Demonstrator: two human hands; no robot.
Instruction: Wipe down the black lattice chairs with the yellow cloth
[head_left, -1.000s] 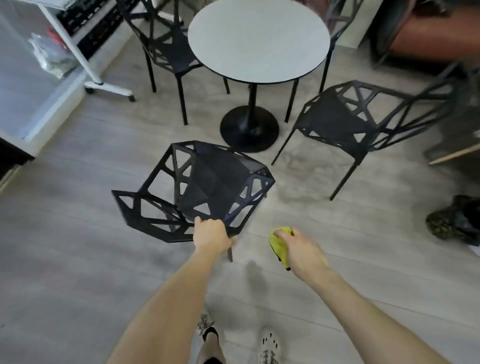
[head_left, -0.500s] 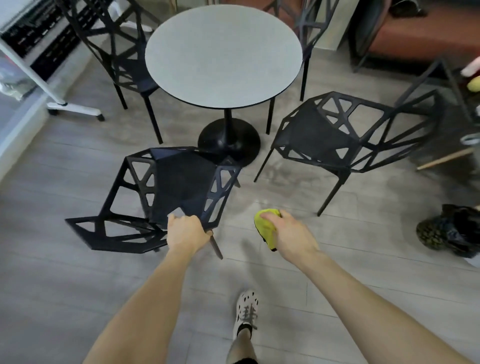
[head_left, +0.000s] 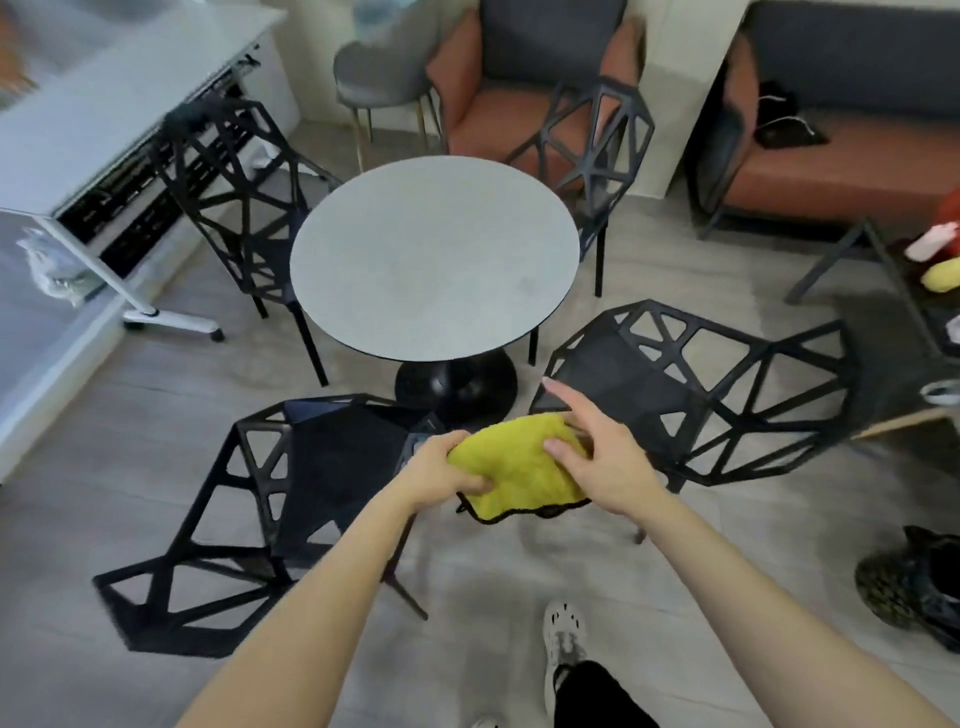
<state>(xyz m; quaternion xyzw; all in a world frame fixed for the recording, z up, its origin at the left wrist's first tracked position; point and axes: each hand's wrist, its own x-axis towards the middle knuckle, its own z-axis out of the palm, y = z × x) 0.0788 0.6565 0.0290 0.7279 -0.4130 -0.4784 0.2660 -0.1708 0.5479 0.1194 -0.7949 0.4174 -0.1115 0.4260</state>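
The yellow cloth (head_left: 519, 470) with a dark edge is spread between both hands, above the floor in front of me. My left hand (head_left: 441, 470) grips its left side. My right hand (head_left: 597, 462) holds its right side with the thumb on top, the forefinger pointing out straight. One black lattice chair (head_left: 249, 499) stands at the lower left, just under my left forearm. A second black lattice chair (head_left: 696, 395) stands to the right, behind my right hand. Two more black lattice chairs (head_left: 234, 202) (head_left: 597, 140) stand across the table.
A round grey table (head_left: 434, 260) on a black pedestal base stands in the middle. An orange sofa (head_left: 841, 171) and an orange armchair (head_left: 519, 78) line the back. A white desk (head_left: 104, 130) is at the left. A dark bag (head_left: 914, 587) lies on the floor, right.
My left hand has let go of the near chair and taken the cloth's left side. The cloth, bunched in my right hand before, is now opened out between both hands. The view has lifted.
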